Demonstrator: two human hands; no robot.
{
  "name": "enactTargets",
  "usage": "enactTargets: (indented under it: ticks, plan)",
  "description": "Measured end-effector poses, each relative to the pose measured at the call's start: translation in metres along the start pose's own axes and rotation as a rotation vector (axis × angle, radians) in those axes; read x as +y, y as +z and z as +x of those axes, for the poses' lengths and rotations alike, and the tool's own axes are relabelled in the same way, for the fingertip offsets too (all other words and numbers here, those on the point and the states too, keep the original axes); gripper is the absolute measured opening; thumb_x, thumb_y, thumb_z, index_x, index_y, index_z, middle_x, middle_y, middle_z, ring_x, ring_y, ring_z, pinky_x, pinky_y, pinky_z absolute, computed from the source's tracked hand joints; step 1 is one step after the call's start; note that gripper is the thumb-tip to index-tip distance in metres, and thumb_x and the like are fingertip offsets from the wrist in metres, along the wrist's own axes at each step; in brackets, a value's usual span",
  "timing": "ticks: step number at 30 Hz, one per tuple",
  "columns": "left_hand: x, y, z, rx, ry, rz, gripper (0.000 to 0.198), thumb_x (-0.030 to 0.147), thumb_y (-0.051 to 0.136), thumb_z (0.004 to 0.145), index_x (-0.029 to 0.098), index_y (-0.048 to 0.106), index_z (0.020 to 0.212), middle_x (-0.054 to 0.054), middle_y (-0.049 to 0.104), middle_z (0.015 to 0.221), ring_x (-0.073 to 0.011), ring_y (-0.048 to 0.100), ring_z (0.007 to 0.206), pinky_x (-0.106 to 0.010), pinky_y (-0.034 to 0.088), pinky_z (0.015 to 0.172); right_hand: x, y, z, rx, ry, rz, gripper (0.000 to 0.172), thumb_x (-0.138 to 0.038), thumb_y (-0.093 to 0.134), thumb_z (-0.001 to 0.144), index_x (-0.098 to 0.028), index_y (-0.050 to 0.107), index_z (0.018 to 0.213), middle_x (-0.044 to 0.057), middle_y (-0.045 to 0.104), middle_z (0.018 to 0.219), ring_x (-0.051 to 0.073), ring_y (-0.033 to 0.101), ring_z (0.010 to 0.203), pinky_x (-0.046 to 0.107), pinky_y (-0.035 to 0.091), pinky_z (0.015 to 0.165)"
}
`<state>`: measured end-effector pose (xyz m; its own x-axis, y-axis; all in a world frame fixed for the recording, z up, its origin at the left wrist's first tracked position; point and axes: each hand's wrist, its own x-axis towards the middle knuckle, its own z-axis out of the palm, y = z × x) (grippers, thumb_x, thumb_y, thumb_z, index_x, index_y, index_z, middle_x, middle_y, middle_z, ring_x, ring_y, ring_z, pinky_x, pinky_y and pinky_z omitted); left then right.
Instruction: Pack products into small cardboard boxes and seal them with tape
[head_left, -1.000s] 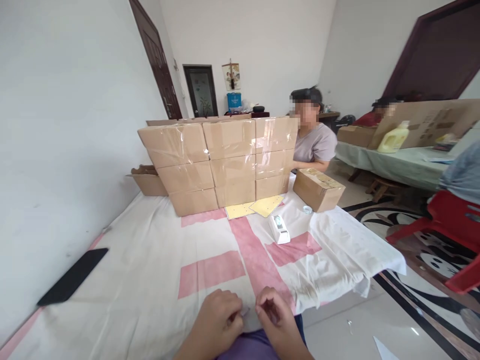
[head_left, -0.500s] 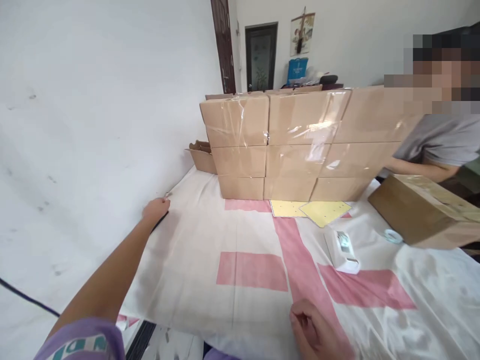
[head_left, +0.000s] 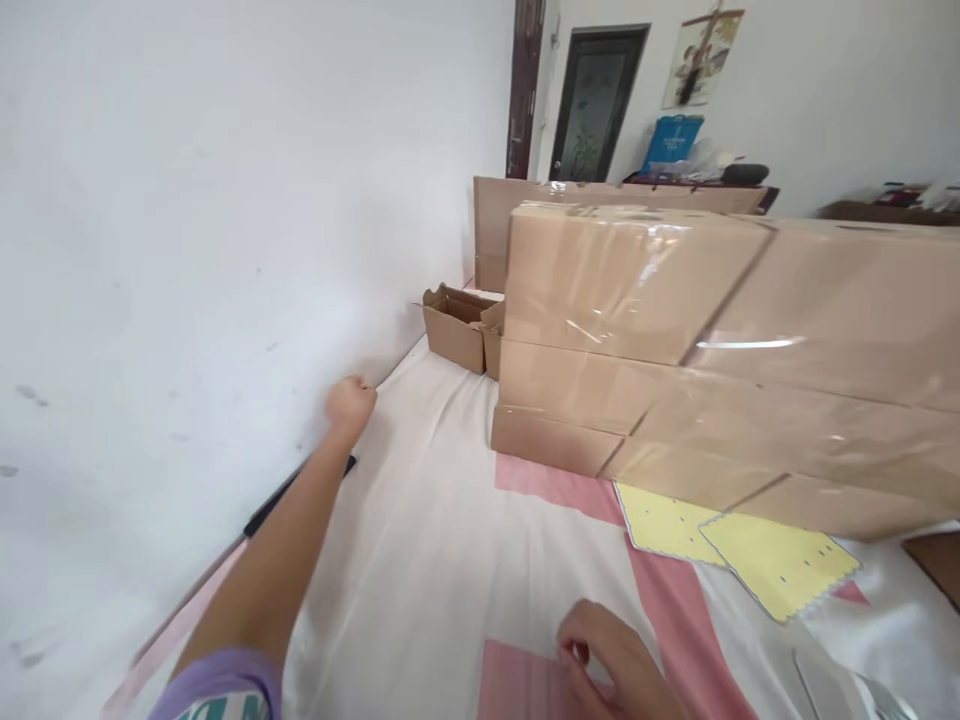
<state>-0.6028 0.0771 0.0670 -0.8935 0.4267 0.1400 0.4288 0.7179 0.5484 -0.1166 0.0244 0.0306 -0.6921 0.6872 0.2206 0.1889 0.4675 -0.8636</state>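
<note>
My left hand (head_left: 351, 405) is closed in a fist at the wall, by the far-left edge of a white and pink cloth (head_left: 435, 520). Whatever its fingers hold, if anything, is hidden. Under that forearm lies a thin black strip-like object (head_left: 274, 505), partly covered. My right hand (head_left: 615, 660) hovers low over the cloth, its fingers curled in and thumb close to the forefinger, with nothing visible in them. Ahead stands a stack of brown cardboard boxes (head_left: 600, 290) wrapped in shiny clear film or tape. Two yellow sheets (head_left: 780, 565) lie at its foot.
A small open cardboard box (head_left: 456, 338) sits between wall and stack. Behind the stack rises a larger cardboard panel (head_left: 491, 235). The white wall (head_left: 225, 250) borders the cloth on the left. At the bottom right, a white object (head_left: 847, 690) is partly cut off.
The view has swung right and closer to the stack. My left hand stays closed by the wall, farther along the cloth's edge. The co-worker has left the view.
</note>
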Motion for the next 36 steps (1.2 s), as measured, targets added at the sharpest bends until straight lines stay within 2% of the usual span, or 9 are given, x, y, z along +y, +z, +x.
enactTargets:
  ticks: [4, 7, 10, 13, 18, 27, 31, 34, 36]
  plan:
    - [0.038, 0.047, -0.021, 0.019, 0.096, -0.194, 0.011, 0.021, 0.049, 0.093, 0.019, 0.060, 0.093, -0.009, 0.069, 0.093, -0.0251, 0.066, 0.097, -0.037, 0.049, 0.088, -0.010, 0.030, 0.110, -0.110, -0.084, 0.053, 0.013, -0.023, 0.058, 0.093, -0.025, 0.068, 0.084, 0.004, 0.063, 0.078, 0.020, 0.057, 0.074, 0.033, 0.045, 0.069]
    - [0.081, 0.098, -0.030, -0.054, 0.185, -0.337, 0.030, 0.029, 0.056, 0.095, 0.021, 0.057, 0.124, -0.010, 0.070, 0.123, -0.0214, 0.067, 0.114, -0.031, 0.050, 0.096, -0.003, 0.076, 0.211, 0.009, -0.014, 0.182, 0.007, -0.026, 0.059, 0.088, -0.024, 0.066, 0.089, 0.004, 0.068, 0.090, 0.021, 0.061, 0.088, 0.033, 0.049, 0.079]
    - [0.119, 0.141, -0.014, -0.087, 0.173, -0.408, 0.083, 0.036, 0.077, 0.083, 0.013, 0.035, 0.151, -0.026, 0.041, 0.159, -0.0324, 0.048, 0.144, -0.040, 0.043, 0.113, 0.013, 0.121, 0.308, 0.375, 0.142, 0.301, 0.014, -0.029, 0.055, 0.084, -0.022, 0.062, 0.094, 0.005, 0.064, 0.091, 0.021, 0.060, 0.089, 0.035, 0.050, 0.086]
    - [0.144, 0.164, 0.022, -0.049, 0.218, -0.425, 0.117, 0.037, 0.088, 0.072, 0.014, 0.017, 0.162, -0.028, 0.005, 0.172, -0.0425, 0.019, 0.158, -0.054, 0.029, 0.124, 0.032, 0.150, 0.372, 0.557, 0.174, 0.257, 0.025, -0.028, 0.048, 0.085, -0.020, 0.056, 0.107, 0.010, 0.061, 0.107, 0.022, 0.057, 0.099, 0.038, 0.047, 0.097]
    - [0.145, 0.174, 0.079, 0.094, 0.586, -0.355, 0.106, 0.018, 0.076, 0.076, 0.026, 0.018, 0.164, -0.013, 0.000, 0.176, -0.0392, 0.000, 0.162, -0.067, 0.011, 0.126, 0.066, 0.182, 0.389, 0.641, 0.103, 0.209, 0.034, -0.032, 0.046, 0.091, -0.020, 0.053, 0.122, 0.014, 0.057, 0.129, 0.024, 0.052, 0.122, 0.042, 0.040, 0.112]
    - [0.118, 0.174, 0.112, 0.324, 0.398, -0.712, 0.093, 0.000, 0.044, 0.079, 0.017, 0.012, 0.165, -0.014, 0.020, 0.173, -0.0220, 0.018, 0.161, -0.044, 0.026, 0.130, 0.079, 0.195, 0.383, 0.479, 0.178, 0.174, 0.031, -0.029, 0.052, 0.088, -0.022, 0.059, 0.118, 0.010, 0.064, 0.129, 0.025, 0.057, 0.123, 0.041, 0.042, 0.110]
    - [0.115, 0.160, 0.115, 0.332, 0.471, -0.761, 0.082, 0.000, 0.043, 0.082, 0.020, 0.032, 0.161, -0.009, 0.007, 0.176, -0.0263, 0.017, 0.161, -0.046, 0.026, 0.129, 0.075, 0.195, 0.411, 0.501, 0.350, 0.091, 0.034, -0.017, 0.049, 0.083, -0.020, 0.064, 0.113, 0.010, 0.068, 0.124, 0.027, 0.060, 0.119, 0.046, 0.042, 0.109]
    - [0.115, 0.145, 0.120, 0.304, 0.560, -0.695, 0.057, 0.000, 0.044, 0.085, 0.026, 0.067, 0.131, -0.001, 0.028, 0.170, -0.0282, 0.025, 0.157, -0.051, 0.029, 0.128, 0.071, 0.194, 0.458, 0.611, 0.429, 0.041, 0.049, -0.007, 0.040, 0.082, -0.013, 0.059, 0.126, 0.017, 0.063, 0.132, 0.028, 0.060, 0.119, 0.045, 0.044, 0.106]
    - [0.116, 0.138, 0.122, 0.296, 0.521, -0.658, 0.040, 0.001, 0.048, 0.086, 0.024, 0.075, 0.106, -0.001, 0.036, 0.165, -0.0324, 0.029, 0.154, -0.055, 0.035, 0.124, 0.067, 0.190, 0.491, 0.685, 0.443, -0.013, 0.058, -0.003, 0.039, 0.081, -0.009, 0.052, 0.137, 0.022, 0.052, 0.144, 0.029, 0.055, 0.128, 0.044, 0.042, 0.108]
